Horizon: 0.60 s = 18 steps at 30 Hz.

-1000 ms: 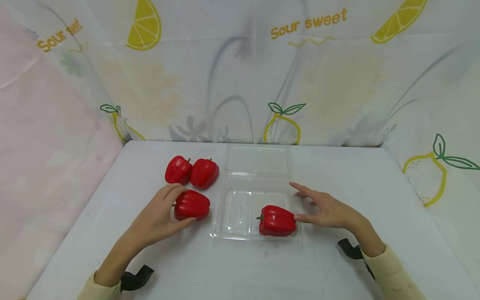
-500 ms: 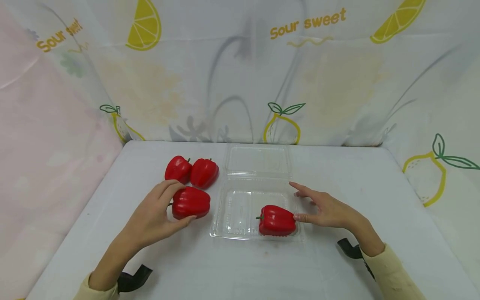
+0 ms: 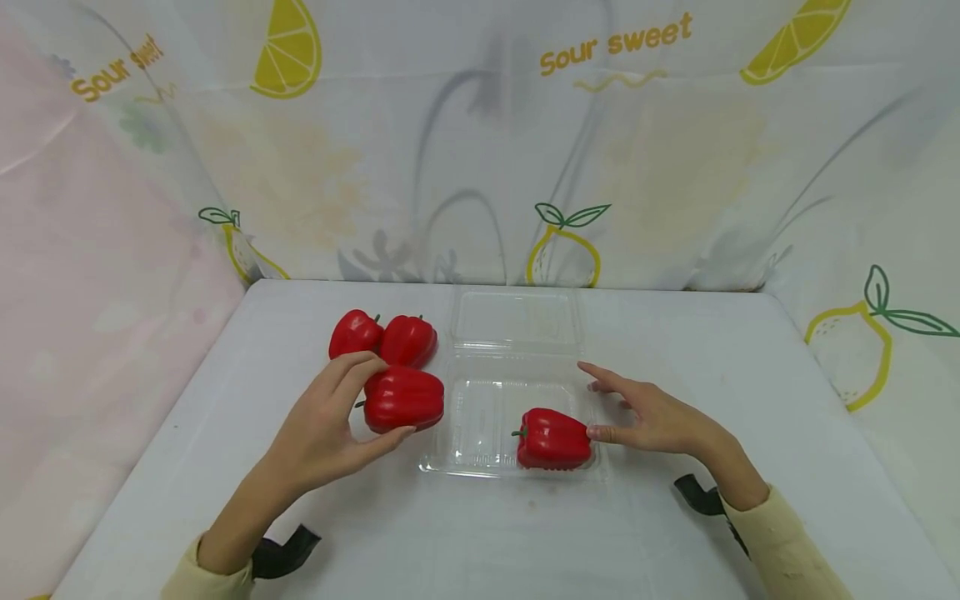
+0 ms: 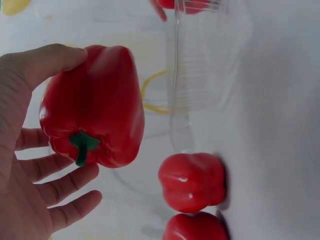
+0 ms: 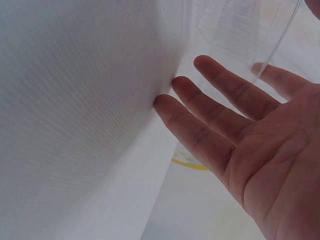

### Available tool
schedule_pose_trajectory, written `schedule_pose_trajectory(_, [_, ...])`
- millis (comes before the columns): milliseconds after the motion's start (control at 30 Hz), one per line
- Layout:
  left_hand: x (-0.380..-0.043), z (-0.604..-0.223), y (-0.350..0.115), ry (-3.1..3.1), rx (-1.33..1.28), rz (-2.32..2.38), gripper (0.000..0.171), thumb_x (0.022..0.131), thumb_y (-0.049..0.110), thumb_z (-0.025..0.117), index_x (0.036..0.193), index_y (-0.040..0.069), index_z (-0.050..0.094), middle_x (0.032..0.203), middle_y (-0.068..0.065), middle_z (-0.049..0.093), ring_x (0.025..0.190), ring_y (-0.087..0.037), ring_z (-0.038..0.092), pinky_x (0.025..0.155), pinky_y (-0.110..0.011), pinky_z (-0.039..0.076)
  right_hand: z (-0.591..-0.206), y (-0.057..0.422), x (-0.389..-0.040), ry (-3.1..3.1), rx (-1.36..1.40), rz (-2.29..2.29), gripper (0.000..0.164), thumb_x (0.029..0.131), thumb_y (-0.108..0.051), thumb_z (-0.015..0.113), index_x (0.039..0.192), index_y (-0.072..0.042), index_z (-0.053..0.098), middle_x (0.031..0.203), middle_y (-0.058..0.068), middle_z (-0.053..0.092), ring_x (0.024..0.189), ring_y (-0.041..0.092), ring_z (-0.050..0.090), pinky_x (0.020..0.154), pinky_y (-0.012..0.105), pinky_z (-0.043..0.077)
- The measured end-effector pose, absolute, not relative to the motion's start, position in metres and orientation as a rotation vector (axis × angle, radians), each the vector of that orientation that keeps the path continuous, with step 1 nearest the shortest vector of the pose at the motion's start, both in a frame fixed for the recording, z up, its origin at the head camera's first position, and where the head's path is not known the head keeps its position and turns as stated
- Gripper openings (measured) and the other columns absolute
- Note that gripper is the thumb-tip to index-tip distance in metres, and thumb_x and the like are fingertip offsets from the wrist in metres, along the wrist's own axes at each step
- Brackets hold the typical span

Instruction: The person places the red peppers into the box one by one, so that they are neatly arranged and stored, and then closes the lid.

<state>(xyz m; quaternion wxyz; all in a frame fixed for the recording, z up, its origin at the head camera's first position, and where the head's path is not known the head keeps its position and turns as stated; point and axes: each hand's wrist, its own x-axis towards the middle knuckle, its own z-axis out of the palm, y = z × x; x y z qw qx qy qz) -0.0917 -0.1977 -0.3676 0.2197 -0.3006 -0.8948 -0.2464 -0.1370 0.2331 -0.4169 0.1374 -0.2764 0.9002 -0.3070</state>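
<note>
My left hand (image 3: pixel 326 425) grips a red bell pepper (image 3: pixel 405 398) between thumb and fingers, lifted off the table. Its green stem points back toward the palm in the left wrist view, where the pepper (image 4: pixel 95 105) fills the grip. A second red pepper (image 3: pixel 553 438) lies on its side in the right front part of the clear plastic clamshell box (image 3: pixel 480 467). Beside that box my right hand (image 3: pixel 652 417) stays with fingers extended, thumb tip right at the pepper's end. The right wrist view shows the straight fingers (image 5: pixel 200 135) close to the table and box wall.
Two more red peppers, one at left (image 3: pixel 356 333) and one beside it (image 3: pixel 409 340), lie behind my left hand. The box's lid (image 3: pixel 517 321) is folded back flat toward the rear. A printed cloth wall (image 3: pixel 465 150) rises behind the white table (image 3: pixel 675 333).
My left hand has raised the pepper from the table and carried it right, so it overlaps the box's left edge in the head view. The right hand has stayed in place.
</note>
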Motion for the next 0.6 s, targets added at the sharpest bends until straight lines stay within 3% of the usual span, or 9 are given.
schedule_pose_trajectory(467, [-0.095, -0.374, -0.172, -2.475, -0.885, -0.660, 0.080, 0.055, 0.036, 0.096, 0.120, 0.006, 0.059, 0.120, -0.010, 0.058, 0.110, -0.024, 0.056, 0.079, -0.044, 0.058, -0.415, 0.232, -0.137, 2.605, -0.796, -0.883, 0.088, 0.085, -0.050, 0.071, 0.155, -0.017, 0.029, 0.135, 0.014, 0.057, 0.122, 0.035, 0.054, 0.091, 0.059, 0.049])
schedule_pose_trajectory(600, [-0.095, -0.379, -0.166, -2.500, -0.908, -0.663, 0.079, 0.058, 0.039, 0.094, 0.121, 0.007, 0.058, 0.121, -0.008, 0.057, 0.110, -0.022, 0.055, 0.081, -0.042, 0.057, -0.415, 0.232, -0.137, 2.597, -0.789, -0.889, 0.088, 0.085, -0.050, 0.071, 0.155, -0.018, 0.028, 0.136, 0.014, 0.056, 0.122, 0.036, 0.053, 0.091, 0.059, 0.049])
